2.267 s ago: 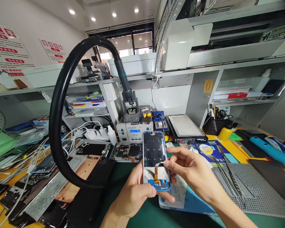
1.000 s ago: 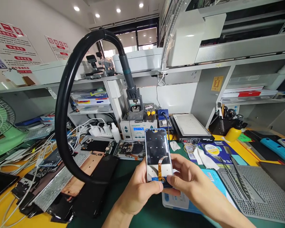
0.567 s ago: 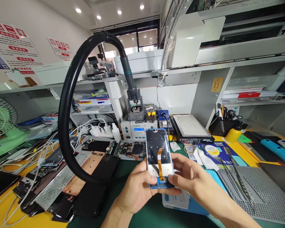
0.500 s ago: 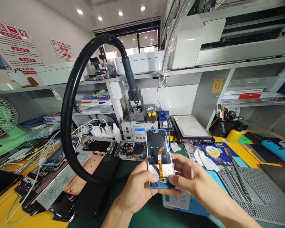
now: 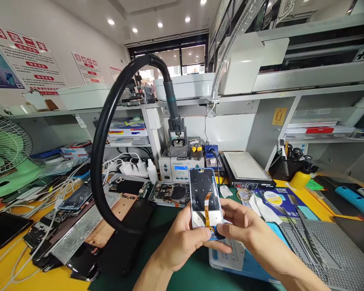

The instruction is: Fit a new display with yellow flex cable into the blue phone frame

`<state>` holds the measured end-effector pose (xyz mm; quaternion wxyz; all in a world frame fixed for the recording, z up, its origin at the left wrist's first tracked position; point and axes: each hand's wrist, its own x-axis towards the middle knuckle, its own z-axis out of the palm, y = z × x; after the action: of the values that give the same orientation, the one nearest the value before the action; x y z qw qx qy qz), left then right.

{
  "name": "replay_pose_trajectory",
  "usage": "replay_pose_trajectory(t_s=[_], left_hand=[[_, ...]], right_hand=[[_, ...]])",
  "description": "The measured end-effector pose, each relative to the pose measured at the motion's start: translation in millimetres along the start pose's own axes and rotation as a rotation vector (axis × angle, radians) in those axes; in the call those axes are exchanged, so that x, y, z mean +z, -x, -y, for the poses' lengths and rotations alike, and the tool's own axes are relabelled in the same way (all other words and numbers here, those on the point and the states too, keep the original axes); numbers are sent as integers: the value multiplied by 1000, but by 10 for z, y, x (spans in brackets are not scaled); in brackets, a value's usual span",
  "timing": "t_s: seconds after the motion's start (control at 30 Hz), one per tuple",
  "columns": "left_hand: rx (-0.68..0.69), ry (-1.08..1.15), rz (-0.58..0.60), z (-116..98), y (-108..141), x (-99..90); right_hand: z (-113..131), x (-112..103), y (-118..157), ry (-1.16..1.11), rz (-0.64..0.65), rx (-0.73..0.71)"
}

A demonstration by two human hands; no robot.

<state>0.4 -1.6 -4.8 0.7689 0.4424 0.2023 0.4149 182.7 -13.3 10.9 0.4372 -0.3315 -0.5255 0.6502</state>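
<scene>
Both hands hold a blue-framed phone screen assembly (image 5: 202,184) upright over the green mat, its inner side facing me. An orange flex cable (image 5: 207,210) runs down its middle to the lower edge. My left hand (image 5: 185,236) grips the left side, with the thumb lying across the bottom near the cable's end. My right hand (image 5: 242,226) grips the lower right corner, thumb pressed on the bottom edge and fingers behind. Under the right hand lies a blue and white case (image 5: 230,256) on the mat. The fingers behind the assembly are partly hidden.
A thick black hose (image 5: 98,141) loops up at the left from the hot air station (image 5: 182,167). Opened phone parts (image 5: 170,194) and cables crowd the left. At right, tweezers (image 5: 309,234) lie on a grey perforated mat (image 5: 352,250); a yellow bottle (image 5: 300,178) stands behind.
My left thumb has slid right along the bottom of the assembly, closer to the right thumb. The whole view has shifted slightly; the grip of both hands stays.
</scene>
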Motion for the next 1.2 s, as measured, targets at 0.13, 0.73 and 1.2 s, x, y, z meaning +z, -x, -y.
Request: replay_pose_trajectory(t_s=[0.13, 0.73, 1.2], left_hand=[[-17, -14, -61, -13, -15, 38], [-12, -31, -150, 30, -38, 76], [-63, 267, 1, -28, -96, 36]], right_hand=[[6, 12, 13, 10, -4, -1], [7, 10, 10, 32, -31, 18], [-6, -1, 16, -50, -40, 58]])
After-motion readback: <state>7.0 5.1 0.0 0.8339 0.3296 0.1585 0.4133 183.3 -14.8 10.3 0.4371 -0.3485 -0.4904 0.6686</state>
